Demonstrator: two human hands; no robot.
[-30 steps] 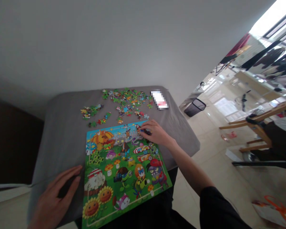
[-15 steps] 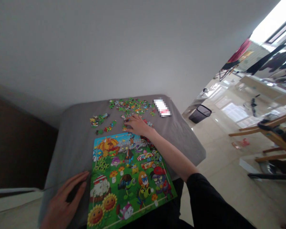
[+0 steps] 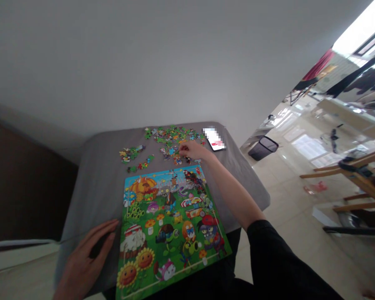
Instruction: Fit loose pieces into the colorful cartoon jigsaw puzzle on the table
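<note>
My right hand (image 3: 193,151) is over the loose puzzle pieces just beyond the picture board, its fingers curled together in a pinch. Whatever is between those fingertips is hidden. Around it lie several pieces (image 3: 167,153), close to the fingers. A colourful cartoon picture board (image 3: 171,225) with a green ground, sunflowers and other figures lies in front of me, tilted slightly. Beside its left edge my left hand (image 3: 87,258) rests on the grey cloth, fingers stretched out and thumb apart, holding nothing.
A large heap of puzzle pieces (image 3: 171,135) lies at the table's back edge, with smaller clusters (image 3: 131,153) to the left. A phone (image 3: 214,139), its screen blurred out, sits at the back right. A dark bin (image 3: 263,148) stands on the floor, near wooden chair legs (image 3: 359,166).
My right hand has moved right and slightly back, and its spread fingers have curled into a pinch. Pieces it covered now show. The left hand has stayed in place.
</note>
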